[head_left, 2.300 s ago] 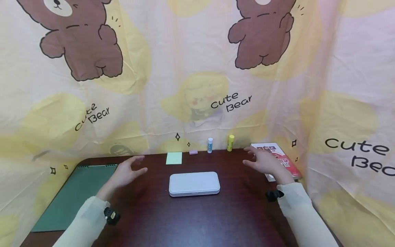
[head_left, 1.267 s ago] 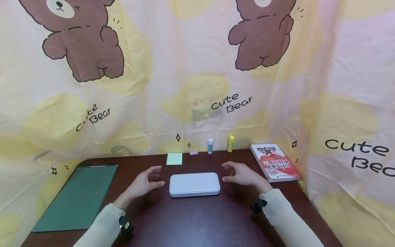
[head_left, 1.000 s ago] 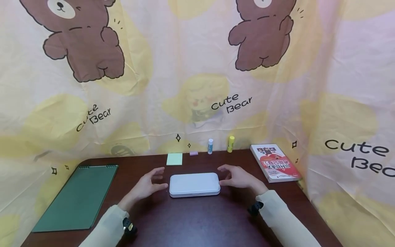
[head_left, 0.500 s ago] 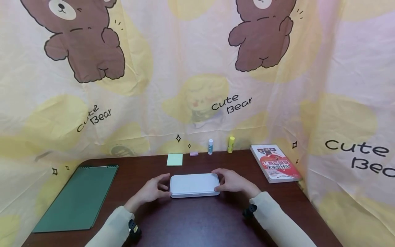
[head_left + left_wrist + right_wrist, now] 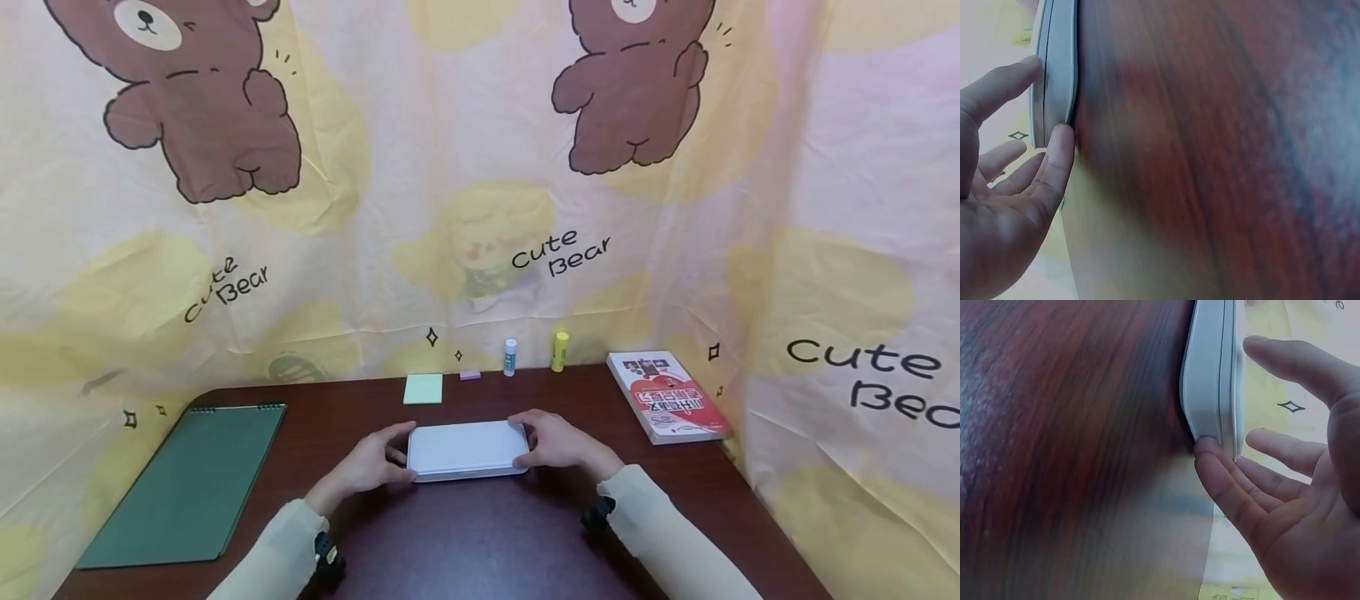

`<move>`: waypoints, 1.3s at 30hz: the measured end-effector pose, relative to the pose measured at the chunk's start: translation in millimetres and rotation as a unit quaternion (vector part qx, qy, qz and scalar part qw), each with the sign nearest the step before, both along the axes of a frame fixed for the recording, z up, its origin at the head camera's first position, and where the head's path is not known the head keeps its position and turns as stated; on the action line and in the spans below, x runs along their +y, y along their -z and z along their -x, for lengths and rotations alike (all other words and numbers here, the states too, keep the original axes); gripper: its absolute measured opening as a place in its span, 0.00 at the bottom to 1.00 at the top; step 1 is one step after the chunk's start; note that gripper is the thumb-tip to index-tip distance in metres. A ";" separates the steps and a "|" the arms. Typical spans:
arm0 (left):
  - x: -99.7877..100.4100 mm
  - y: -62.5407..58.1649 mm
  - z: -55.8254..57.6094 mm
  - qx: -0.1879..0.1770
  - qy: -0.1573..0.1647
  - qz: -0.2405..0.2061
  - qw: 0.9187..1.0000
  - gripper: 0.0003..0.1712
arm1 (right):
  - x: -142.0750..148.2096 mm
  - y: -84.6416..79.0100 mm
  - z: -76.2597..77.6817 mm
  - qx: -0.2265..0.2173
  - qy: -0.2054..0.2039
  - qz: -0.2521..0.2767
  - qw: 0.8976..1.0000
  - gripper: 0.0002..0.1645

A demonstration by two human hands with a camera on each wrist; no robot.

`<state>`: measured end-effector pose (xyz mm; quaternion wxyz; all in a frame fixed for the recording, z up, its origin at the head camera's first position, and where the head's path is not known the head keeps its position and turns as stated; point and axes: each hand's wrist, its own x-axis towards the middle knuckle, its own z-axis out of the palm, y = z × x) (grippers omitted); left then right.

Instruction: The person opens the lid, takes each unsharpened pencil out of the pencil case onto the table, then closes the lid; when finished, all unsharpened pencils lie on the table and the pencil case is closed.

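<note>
A flat white pencil case (image 5: 467, 448) with rounded corners and a seam below its lid lies at the middle of the dark table, both hands at its short ends. My left hand (image 5: 365, 461) grips the left end, thumb at the front corner and forefinger towards the back. In the left wrist view, fingertips meet the case's side (image 5: 1059, 69). At the opposite end my right hand (image 5: 557, 442) holds the case, its thumb over the front right corner. The right wrist view shows fingers (image 5: 1229, 487) against the case's end (image 5: 1205, 375) near the tabletop.
A green spiral-topped pad (image 5: 187, 483) lies left, a red-and-white book (image 5: 667, 396) right. Along the back are pale green sticky notes (image 5: 423, 389), a small pink block (image 5: 470, 375), a glue stick (image 5: 510, 357) and a yellow tube (image 5: 559, 352). A bear-print curtain (image 5: 337, 275) hangs behind.
Both hands have come inward from the table's sides to the white pencil case and taken hold of its ends. The case has shifted slightly left over the last half second.
</note>
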<state>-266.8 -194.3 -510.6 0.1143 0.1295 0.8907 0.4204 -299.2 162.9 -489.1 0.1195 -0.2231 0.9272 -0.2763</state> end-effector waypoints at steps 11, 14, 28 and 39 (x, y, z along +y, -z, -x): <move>-3.8 -2.0 -0.6 0.004 -0.023 0.024 0.999 0.51 | -9.4 2.1 0.6 0.000 -0.011 0.002 1.000 0.44; -4.3 -0.8 -0.8 0.010 -0.023 0.029 0.999 0.52 | -11.3 2.9 0.7 0.004 -0.016 0.001 1.000 0.45; 1.9 5.7 -1.7 0.042 -0.024 0.045 0.998 0.56 | -18.7 10.4 0.6 0.030 -0.028 -0.036 0.999 0.47; 0.8 6.3 -0.7 0.060 -0.039 0.059 0.996 0.57 | -15.2 1.9 3.3 0.032 -0.045 -0.023 0.998 0.42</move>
